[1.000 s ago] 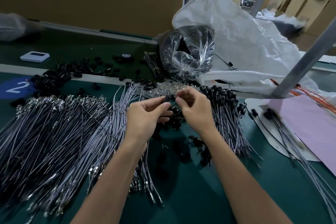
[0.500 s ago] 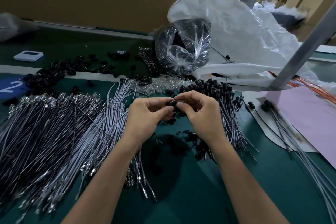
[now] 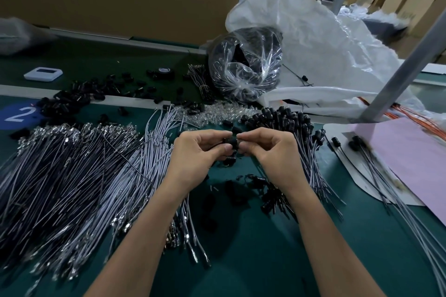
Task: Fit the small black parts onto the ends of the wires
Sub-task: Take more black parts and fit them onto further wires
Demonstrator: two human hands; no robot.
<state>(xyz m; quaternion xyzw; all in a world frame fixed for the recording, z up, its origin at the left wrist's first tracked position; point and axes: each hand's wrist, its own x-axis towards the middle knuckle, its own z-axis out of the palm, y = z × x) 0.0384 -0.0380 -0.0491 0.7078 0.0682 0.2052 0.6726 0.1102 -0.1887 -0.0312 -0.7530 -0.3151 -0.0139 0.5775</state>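
Black plastic cap (image 3: pixel 232 143): small, cylindrical; held up between both hands, above the middle of the green table mat (image 3: pixel 253 255).
Left hand (image 3: pixel 196 154): thumb and forefinger closed in a pinch on the cap's left side. A thin wire may run into the pinch, but it is too dark to confirm.
Right hand (image 3: pixel 272 154): fingers curled, fingertips pinching the cap's right side.
Grey bare wires (image 3: pixel 72 176): broad fan with metal terminals, on the mat left of the hands.
Capped wires (image 3: pixel 289 118): bundle with black ends, just behind the right hand.
Loose black caps (image 3: pixel 79 96): scattered far left.
Clear crinkled bag (image 3: pixel 245 65): dark contents, resting against the white plastic sack (image 3: pixel 325 31).
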